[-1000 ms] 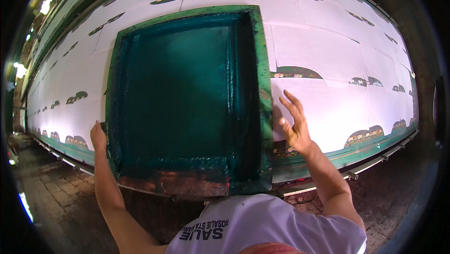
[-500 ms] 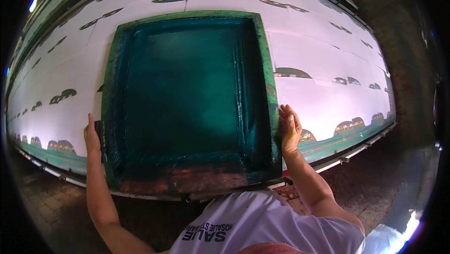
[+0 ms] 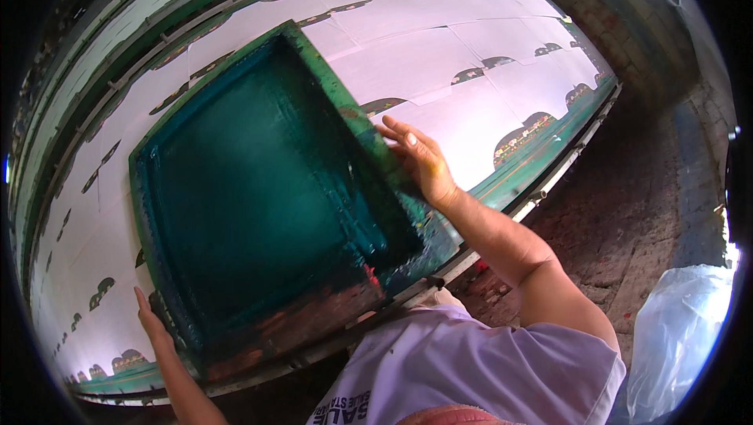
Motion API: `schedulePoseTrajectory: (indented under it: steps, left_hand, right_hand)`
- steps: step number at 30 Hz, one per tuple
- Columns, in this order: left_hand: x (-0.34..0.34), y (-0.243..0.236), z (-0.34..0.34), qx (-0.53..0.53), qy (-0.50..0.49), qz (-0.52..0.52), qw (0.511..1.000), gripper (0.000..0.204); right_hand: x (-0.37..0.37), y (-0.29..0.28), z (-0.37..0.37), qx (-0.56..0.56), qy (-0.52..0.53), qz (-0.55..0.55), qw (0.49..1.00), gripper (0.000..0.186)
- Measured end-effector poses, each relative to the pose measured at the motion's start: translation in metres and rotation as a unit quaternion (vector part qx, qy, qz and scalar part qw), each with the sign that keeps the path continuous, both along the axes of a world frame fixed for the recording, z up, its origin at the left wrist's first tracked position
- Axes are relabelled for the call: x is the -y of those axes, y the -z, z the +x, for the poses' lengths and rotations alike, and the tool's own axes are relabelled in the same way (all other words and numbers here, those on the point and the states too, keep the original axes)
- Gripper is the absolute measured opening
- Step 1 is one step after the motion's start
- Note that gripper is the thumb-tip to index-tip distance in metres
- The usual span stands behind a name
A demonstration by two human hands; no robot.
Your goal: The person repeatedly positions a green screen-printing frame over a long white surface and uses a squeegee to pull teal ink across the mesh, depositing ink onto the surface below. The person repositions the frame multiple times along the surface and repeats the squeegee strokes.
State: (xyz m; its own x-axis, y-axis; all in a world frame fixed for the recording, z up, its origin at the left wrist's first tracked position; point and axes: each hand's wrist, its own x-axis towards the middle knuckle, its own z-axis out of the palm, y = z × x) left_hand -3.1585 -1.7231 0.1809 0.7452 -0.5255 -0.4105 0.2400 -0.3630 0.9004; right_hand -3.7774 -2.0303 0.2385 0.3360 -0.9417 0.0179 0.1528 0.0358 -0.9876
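A large screen printing frame (image 3: 347,116) with a green wooden rim and a dark teal mesh lies over the near side of a long table (image 3: 514,180). My left hand (image 3: 157,329) grips the frame's left side near its lower corner; some of its fingers are hidden behind the rim. On the right side, my right hand (image 3: 421,162) holds the outer edge, thumb up and fingers along the rim. Wet-looking teal ink streaks run down the mesh's right edge. The near end of the frame is stained reddish brown (image 3: 290,323).
Rows of white sheets (image 3: 439,52) with dark, flower-patterned curved shapes cover the table. Metal rails with small stops (image 3: 541,196) line its edge. Another long table (image 3: 118,56) runs along the far left. Clear plastic sheeting (image 3: 678,339) hangs or lies at lower right.
My view has turned to the right, so table and frame appear slanted and shifted left. Both hands stay on the frame's sides; the frame keeps about the same place on the table.
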Motion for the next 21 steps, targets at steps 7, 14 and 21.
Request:
schedulePoseTrajectory:
  steps: [7, 14, 21]
  left_hand:
    - [0.088, -0.020, -0.135, -0.133, 0.018, -0.094, 0.986, 0.080]
    - [0.167, -0.029, -0.280, -0.120, 0.074, -0.097, 0.985, 0.081]
    - [0.237, -0.026, -0.438, -0.088, 0.013, -0.113, 0.990, 0.074]
  right_hand:
    - [0.098, -0.013, -0.140, -0.082, -0.051, -0.046, 0.994, 0.071]
    - [0.174, 0.011, -0.291, -0.073, -0.011, -0.065, 0.995, 0.073]
    - [0.227, 0.024, -0.430, -0.026, 0.035, -0.012, 0.999, 0.078]
